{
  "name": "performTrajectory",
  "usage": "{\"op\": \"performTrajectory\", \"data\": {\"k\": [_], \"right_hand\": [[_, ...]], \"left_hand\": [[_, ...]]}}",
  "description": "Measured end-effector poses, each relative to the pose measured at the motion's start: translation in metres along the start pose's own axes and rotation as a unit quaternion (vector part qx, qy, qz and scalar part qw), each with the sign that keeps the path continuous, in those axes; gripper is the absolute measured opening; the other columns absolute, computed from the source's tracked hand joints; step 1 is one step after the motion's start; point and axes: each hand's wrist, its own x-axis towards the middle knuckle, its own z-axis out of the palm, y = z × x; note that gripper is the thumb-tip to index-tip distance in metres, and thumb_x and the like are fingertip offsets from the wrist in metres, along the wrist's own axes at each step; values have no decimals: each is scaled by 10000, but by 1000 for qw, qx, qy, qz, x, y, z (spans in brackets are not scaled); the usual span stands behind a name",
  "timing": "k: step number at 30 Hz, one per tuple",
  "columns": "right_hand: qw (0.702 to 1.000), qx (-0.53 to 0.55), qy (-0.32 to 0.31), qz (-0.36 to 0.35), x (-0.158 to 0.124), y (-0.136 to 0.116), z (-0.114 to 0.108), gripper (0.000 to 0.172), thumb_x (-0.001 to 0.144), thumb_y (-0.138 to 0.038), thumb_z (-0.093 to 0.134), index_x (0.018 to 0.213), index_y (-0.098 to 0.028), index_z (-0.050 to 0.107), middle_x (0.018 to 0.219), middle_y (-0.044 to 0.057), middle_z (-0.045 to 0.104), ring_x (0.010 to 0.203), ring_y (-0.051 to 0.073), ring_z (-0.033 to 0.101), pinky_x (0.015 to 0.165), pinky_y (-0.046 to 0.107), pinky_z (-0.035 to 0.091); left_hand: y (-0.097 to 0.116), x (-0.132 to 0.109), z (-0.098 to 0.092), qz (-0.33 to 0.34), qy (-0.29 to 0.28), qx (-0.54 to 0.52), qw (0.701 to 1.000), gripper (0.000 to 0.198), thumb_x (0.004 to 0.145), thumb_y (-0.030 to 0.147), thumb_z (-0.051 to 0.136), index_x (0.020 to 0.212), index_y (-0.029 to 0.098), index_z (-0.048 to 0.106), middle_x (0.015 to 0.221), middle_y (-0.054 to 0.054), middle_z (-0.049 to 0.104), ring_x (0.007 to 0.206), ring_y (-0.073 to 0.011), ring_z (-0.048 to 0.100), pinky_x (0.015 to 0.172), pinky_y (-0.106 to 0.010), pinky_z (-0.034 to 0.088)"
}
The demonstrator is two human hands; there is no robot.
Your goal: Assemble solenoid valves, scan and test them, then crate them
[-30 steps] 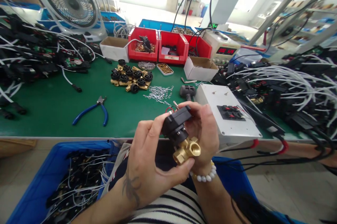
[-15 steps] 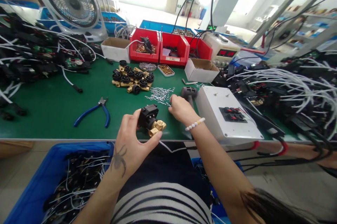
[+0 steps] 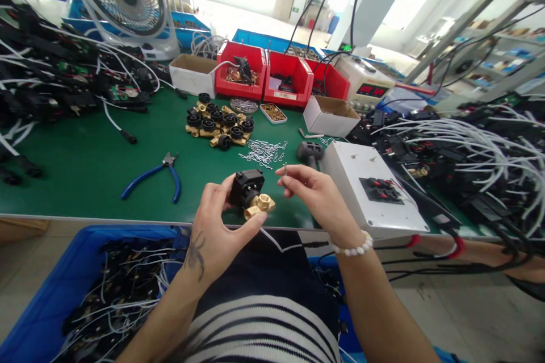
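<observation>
My left hand (image 3: 223, 224) grips a motorized valve (image 3: 249, 187), a black housing with a brass body, at the table's front edge. A white cable runs from it below the edge. To its right, my right hand (image 3: 313, 192) pinches a small metal R-clip (image 3: 285, 170) upright between thumb and fingertips, apart from the valve. Behind the hands lies a loose pile of similar clips (image 3: 260, 152). Farther back sits a cluster of brass valve bodies (image 3: 219, 124) with black caps.
Blue-handled cutters (image 3: 172, 172) lie at left. A rubber mallet (image 3: 310, 151) and a white switch box (image 3: 370, 181) stand at right. Red bins (image 3: 287, 79), a small tray of brass parts (image 3: 273, 113) and white boxes line the back. Wired units are heaped on both sides.
My right hand has come away from the clip pile, back and to the right, with one R-clip in its fingers. My left hand still holds the valve; the view shifted slightly.
</observation>
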Motion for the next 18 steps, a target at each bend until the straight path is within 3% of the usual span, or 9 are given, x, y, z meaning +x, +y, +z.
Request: {"op": "performTrajectory", "data": {"k": [2, 4, 10, 14, 18], "right_hand": [[991, 128, 11, -26, -14, -6, -3, 209, 946, -288, 593, 1052, -167, 726, 802, 7, 673, 672, 105, 614, 697, 261, 531], [981, 188, 22, -33, -24, -12, -4, 183, 932, -293, 627, 1016, -188, 751, 747, -14, 642, 628, 95, 581, 655, 247, 518], [986, 152, -18, -57, -36, -29, -11, 189, 969, -240, 597, 1028, -208, 774, 747, -11, 640, 708, 99, 621, 708, 218, 534], [985, 153, 32, -75, -40, -38, -12, 154, 938, -193, 637, 1031, -224, 756, 911, 4, 695, 755, 102, 660, 712, 218, 561], [977, 192, 74, -62, -42, -43, -7, 55, 906, -218, 689, 956, -213, 712, 866, -3, 720, 735, 123, 688, 684, 237, 579]], "left_hand": [[4, -2, -1, -1, -9, -21, 1000, 626, 816, 447, 711, 1368, 228, 513, 1064, -40, 529, 1042, -209, 600, 885, -345, 581], [9, -5, -3, 8, -16, -21, 1000, 630, 818, 442, 712, 1379, 238, 510, 1082, -39, 534, 1053, -210, 602, 884, -341, 583], [26, -10, -8, 52, -18, 19, 998, 659, 827, 420, 693, 1421, 224, 485, 1107, -42, 546, 1039, -201, 614, 902, -337, 576], [32, -12, -9, 87, -1, 47, 995, 671, 828, 401, 682, 1427, 175, 480, 1094, -50, 543, 1010, -186, 603, 903, -325, 570], [34, -13, -7, 111, 3, 60, 992, 671, 829, 400, 680, 1428, 172, 480, 1122, -59, 548, 1019, -186, 599, 898, -318, 567]]}}
